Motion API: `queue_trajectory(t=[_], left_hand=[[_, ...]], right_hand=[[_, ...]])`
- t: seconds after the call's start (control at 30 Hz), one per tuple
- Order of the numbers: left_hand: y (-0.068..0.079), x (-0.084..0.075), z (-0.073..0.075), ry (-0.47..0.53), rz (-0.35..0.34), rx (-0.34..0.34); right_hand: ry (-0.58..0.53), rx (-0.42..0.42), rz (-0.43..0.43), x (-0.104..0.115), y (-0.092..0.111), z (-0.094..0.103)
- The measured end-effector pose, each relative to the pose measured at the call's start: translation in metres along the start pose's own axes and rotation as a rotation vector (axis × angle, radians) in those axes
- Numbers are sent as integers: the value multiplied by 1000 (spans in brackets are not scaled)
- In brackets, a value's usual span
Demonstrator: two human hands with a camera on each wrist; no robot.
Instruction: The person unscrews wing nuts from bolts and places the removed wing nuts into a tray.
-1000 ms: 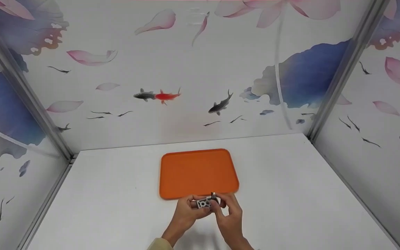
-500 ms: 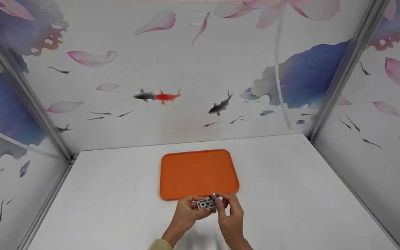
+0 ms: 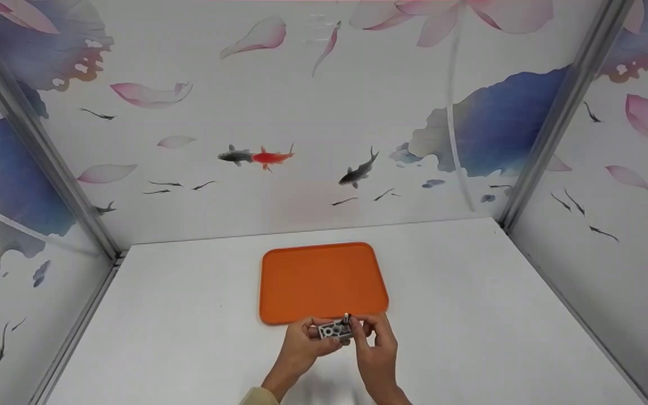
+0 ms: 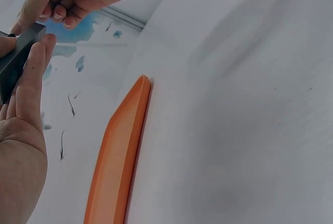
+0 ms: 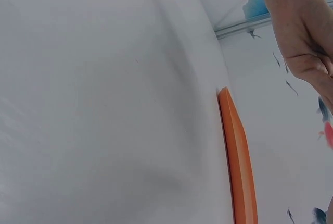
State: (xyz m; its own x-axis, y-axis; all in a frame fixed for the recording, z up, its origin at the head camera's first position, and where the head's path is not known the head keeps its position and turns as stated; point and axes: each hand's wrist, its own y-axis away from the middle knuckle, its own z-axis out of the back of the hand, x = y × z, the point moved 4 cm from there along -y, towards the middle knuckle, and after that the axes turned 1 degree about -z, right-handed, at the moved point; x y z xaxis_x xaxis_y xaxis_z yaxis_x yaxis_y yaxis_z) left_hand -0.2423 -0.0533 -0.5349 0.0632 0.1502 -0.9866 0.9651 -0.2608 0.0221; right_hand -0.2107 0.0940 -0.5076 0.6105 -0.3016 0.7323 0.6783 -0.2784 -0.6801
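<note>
Just in front of the orange tray's near edge, both hands hold a small rectangular block with a dark-and-pale pattern of rings. A short silvery piece stands up at its right end; its kind is too small to tell. My left hand grips the block's left end between thumb and fingers. With thumb and forefinger, my right hand pinches at the right end, by the upright piece. The left wrist view shows the block's dark side along the left fingers; the right wrist view does not show it.
An orange tray lies flat on the white table beyond the hands. White panels printed with fish and petals enclose the back and both sides, with metal posts at the corners.
My right thumb and hand have shifted slightly to the right, uncovering more of the block's patterned face. The left hand stays in place, still holding the block.
</note>
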Motion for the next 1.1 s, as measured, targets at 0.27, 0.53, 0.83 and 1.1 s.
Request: queue_trajectory(t=[0.27, 0.53, 0.83, 1.1], left_hand=[[0, 1, 0, 6, -12, 8], [-1, 1, 0, -14, -3, -4], [0, 0, 0, -58, 3, -22], [1, -3, 1, -82, 8, -32]], right_hand=[[10, 30, -28, -17, 6, -2], [-32, 71, -73, -30, 12, -3], [-17, 66, -35, -1, 5, -3], [-44, 77, 54, 9, 1, -4]])
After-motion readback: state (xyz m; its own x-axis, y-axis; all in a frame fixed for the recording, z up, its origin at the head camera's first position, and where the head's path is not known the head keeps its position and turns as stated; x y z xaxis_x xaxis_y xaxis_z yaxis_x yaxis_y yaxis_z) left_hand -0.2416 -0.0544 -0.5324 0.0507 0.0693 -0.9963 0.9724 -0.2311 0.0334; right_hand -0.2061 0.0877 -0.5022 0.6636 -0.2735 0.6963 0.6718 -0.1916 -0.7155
